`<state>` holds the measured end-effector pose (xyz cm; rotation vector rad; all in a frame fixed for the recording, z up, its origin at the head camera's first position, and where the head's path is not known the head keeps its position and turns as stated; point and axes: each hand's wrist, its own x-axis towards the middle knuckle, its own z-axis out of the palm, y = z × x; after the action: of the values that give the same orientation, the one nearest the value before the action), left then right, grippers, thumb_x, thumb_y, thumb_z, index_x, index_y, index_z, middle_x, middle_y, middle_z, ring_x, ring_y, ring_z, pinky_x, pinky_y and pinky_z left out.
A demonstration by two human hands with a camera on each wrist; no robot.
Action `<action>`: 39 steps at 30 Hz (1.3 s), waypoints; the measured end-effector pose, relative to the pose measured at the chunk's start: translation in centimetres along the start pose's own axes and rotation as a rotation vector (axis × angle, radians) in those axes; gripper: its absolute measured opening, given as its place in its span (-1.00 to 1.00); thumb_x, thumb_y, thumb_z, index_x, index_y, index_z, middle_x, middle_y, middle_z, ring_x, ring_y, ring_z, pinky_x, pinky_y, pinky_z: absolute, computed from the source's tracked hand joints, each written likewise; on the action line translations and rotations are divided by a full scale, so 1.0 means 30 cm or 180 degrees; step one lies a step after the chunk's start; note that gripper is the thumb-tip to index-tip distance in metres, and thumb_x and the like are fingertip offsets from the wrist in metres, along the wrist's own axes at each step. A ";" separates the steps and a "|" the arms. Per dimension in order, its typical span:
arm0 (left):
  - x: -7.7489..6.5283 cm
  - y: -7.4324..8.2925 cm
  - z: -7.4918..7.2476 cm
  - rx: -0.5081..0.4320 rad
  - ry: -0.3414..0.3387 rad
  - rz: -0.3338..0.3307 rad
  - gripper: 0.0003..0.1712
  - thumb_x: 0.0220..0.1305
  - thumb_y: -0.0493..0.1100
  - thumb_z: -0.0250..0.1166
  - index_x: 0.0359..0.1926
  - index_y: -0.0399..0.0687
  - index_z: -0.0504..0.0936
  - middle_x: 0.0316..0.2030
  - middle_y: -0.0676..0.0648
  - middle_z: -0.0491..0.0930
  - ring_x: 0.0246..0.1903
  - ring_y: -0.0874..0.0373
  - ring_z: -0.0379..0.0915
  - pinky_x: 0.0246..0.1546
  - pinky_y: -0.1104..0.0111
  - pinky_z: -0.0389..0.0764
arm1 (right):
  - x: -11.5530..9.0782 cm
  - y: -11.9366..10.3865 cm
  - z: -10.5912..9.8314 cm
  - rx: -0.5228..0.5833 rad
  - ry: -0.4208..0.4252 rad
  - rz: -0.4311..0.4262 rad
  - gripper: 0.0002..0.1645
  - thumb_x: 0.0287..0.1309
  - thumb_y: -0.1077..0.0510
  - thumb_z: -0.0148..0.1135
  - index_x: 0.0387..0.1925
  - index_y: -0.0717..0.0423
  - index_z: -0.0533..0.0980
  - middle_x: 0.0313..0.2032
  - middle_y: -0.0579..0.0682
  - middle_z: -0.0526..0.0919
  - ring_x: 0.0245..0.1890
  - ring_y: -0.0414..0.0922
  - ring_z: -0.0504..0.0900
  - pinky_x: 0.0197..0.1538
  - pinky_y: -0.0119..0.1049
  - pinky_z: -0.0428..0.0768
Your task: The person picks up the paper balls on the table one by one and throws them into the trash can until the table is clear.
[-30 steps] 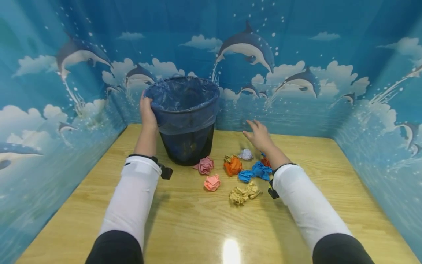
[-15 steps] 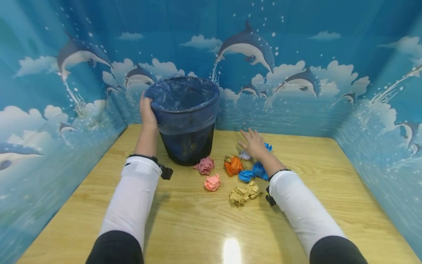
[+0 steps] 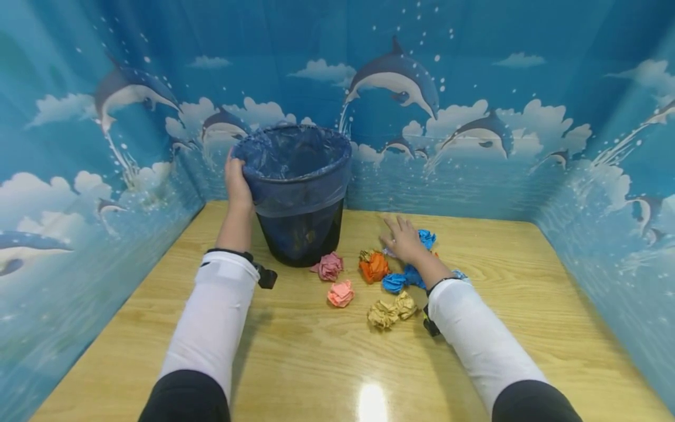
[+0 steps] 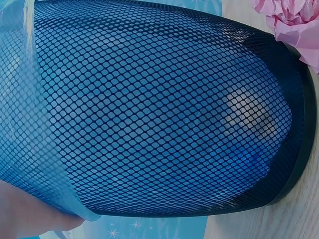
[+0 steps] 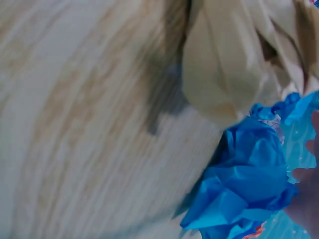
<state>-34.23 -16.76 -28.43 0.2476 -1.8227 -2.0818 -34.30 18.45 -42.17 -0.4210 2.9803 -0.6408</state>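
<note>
At the left, my left hand (image 3: 237, 184) grips the rim of a black mesh wastebasket (image 3: 303, 225) lined with a blue translucent bag (image 3: 295, 196). In the left wrist view, a pale shape and a blue one show dimly through the mesh (image 4: 149, 114). My right hand (image 3: 406, 241) hovers low over a crumpled lavender paper ball (image 3: 388, 252), mostly covering it, with fingers loosely spread; contact cannot be made out. Beside that hand lie blue paper balls (image 3: 428, 238). The right wrist view has a blue paper ball (image 5: 244, 179) and a tan one (image 5: 229, 64) close up.
Orange (image 3: 375, 268), pink (image 3: 329, 266), coral (image 3: 340, 293) and tan (image 3: 383, 315) paper balls lie between basket and right forearm. The wooden table (image 3: 316, 363) meets a dolphin-print curtain (image 3: 474, 170) behind and at both sides.
My right hand has come down and slightly left, from above the table's back edge to over the lavender paper ball. My left hand and the wastebasket stay put.
</note>
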 end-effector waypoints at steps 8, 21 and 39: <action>-0.001 0.005 0.002 0.0001 0.0009 -0.0015 -0.29 0.33 0.01 -0.21 0.52 0.34 -0.02 0.53 0.14 -0.17 0.50 0.23 -0.22 0.43 0.32 -0.02 | -0.004 0.003 0.017 0.0061 -0.0111 -0.0047 -0.26 0.44 -0.07 -0.11 0.49 0.16 0.02 0.46 0.42 -0.14 0.44 0.41 -0.18 0.40 0.30 -0.16; 0.008 0.011 -0.004 0.0086 0.0021 -0.0070 -0.28 0.33 0.02 -0.22 0.52 0.31 -0.02 0.53 0.16 -0.15 0.50 0.23 -0.22 0.40 0.31 0.02 | -0.017 -0.006 0.021 0.0028 -0.0269 -0.0005 -0.29 0.41 -0.02 -0.02 0.47 0.12 0.09 0.47 0.39 -0.12 0.44 0.38 -0.10 0.35 0.33 0.04; 0.013 0.018 -0.001 0.0067 0.0067 -0.0135 -0.28 0.33 -0.02 -0.21 0.52 0.33 -0.01 0.53 0.16 -0.16 0.50 0.23 -0.21 0.39 0.31 0.04 | -0.009 -0.012 0.027 -0.0231 -0.0607 0.0020 -0.36 0.41 0.02 -0.02 0.41 0.19 0.21 0.43 0.40 0.02 0.35 0.35 0.20 0.31 0.21 0.26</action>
<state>-34.51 -16.99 -27.86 0.3153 -1.8434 -2.0811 -33.84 17.89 -42.75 -0.4500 2.8285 -0.4642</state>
